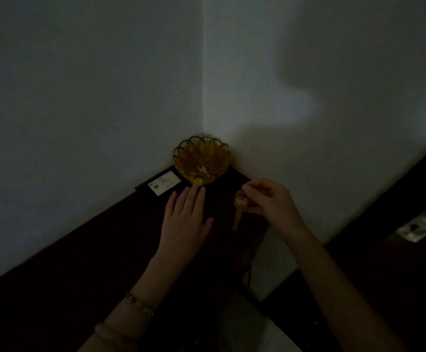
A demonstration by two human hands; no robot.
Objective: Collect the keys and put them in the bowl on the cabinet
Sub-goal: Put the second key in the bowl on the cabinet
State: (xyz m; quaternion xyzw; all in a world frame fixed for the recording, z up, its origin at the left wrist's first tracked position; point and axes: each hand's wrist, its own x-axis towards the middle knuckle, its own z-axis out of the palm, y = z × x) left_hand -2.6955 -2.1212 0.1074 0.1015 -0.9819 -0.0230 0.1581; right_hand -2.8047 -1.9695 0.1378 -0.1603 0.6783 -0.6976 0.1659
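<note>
An amber glass bowl (pixel 201 158) with a scalloped rim stands in the wall corner on the dark cabinet (pixel 120 240). Something small and pale, possibly a key (pixel 203 170), lies inside it. My right hand (pixel 270 201) pinches the ring of a key (pixel 239 208) with an orange head; the blade hangs down, just right of the bowl and above the cabinet top. My left hand (pixel 185 217) lies flat on the cabinet with fingers spread, its fingertips just short of the bowl's base. The scene is very dim.
A white card (pixel 164 183) lies on the cabinet left of the bowl, against the wall. Two walls meet behind the bowl. The cabinet's right edge drops off near my right wrist. A dark piece of furniture with a pale object (pixel 422 224) stands at the right.
</note>
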